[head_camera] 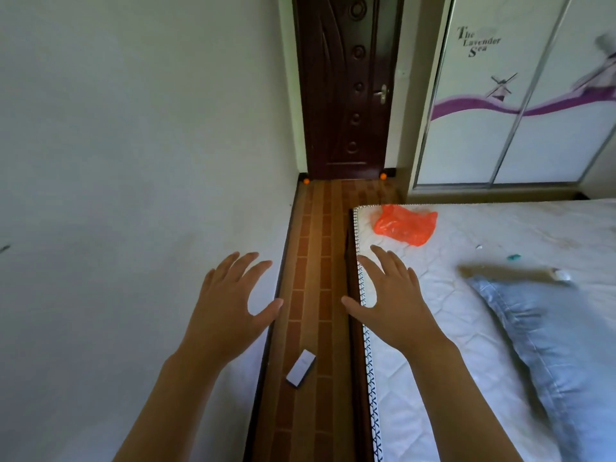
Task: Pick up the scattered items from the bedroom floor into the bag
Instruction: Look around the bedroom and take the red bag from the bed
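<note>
A small white box (301, 369) lies on the narrow strip of brown tiled floor (313, 248) between the wall and the bed. Two orange balls sit at the foot of the door, one at the left corner (305, 181) and one at the right (383, 176). An orange plastic bag (405, 225) lies crumpled on the near corner of the mattress. My left hand (230, 301) is held out in the air with fingers spread, holding nothing. My right hand (393, 295) hovers over the mattress edge, also spread and empty.
The white mattress (466, 315) fills the right side, with a blue-grey pillow (550, 335) and a brown strip (510, 273) on it. A grey wall (133, 161) bounds the left. A dark wooden door (343, 88) closes the far end, with a sliding wardrobe (520, 95) beside it.
</note>
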